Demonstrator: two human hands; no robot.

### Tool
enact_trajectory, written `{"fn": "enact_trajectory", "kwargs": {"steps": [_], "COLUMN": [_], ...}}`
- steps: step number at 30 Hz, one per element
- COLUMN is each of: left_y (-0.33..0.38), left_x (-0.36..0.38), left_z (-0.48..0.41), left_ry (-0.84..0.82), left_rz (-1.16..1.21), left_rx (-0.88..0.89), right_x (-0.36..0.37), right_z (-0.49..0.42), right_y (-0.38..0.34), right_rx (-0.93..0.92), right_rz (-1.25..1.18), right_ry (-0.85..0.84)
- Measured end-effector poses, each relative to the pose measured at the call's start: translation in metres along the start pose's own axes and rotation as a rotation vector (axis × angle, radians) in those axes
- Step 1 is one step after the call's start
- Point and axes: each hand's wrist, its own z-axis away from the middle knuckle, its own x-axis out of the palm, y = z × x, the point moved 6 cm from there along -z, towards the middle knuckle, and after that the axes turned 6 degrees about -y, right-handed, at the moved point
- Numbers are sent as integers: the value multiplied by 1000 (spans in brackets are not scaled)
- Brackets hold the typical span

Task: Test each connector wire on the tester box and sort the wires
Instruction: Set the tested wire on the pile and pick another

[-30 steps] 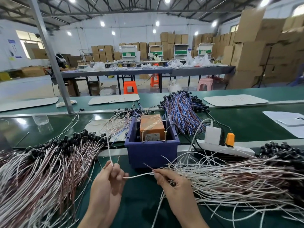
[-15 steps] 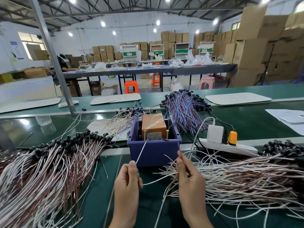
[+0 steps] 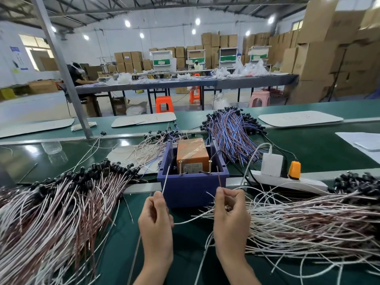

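Note:
An orange tester box (image 3: 192,155) with two upright brass pins sits inside a blue bin (image 3: 192,189) in front of me. My left hand (image 3: 156,223) pinches the white end of a connector wire (image 3: 165,179), whose tip points up toward the left pin. My right hand (image 3: 230,221) pinches the brown end of the wire (image 3: 219,178), its tip raised near the right pin. The wire's slack loops between both hands. A big heap of white and brown wires (image 3: 53,219) lies at my left, another heap (image 3: 312,221) at my right.
A bundle of blue and red wires (image 3: 230,132) lies behind the bin. A white power strip (image 3: 287,182) with a white adapter and an orange plug sits right of the bin. White trays rest on the green conveyor's far side. A metal post (image 3: 67,83) stands at back left.
Both hands have risen from the table toward the bin, bringing the two wire ends upright and closer to the tester's pins.

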Motion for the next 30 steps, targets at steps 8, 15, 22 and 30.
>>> {"fn": "enact_trajectory", "kwargs": {"steps": [8,15,22,30], "left_y": [-4,-3,-5,-6], "left_x": [3,3,2,3], "left_z": [-3,-1,1,0], "left_ry": [-18,-36,-55,-62], "left_rz": [45,28,28,16], "left_rx": [-14,-18,-22,-19], "right_x": [-1,-2,-3,-2], "right_z": [2,3,4,4], "right_y": [0,-3,-1,1], "right_rx": [-20,-41,-40,-32], "right_rz": [18,31,20,24], "right_ry": [-25,-28,-35,-55]}}
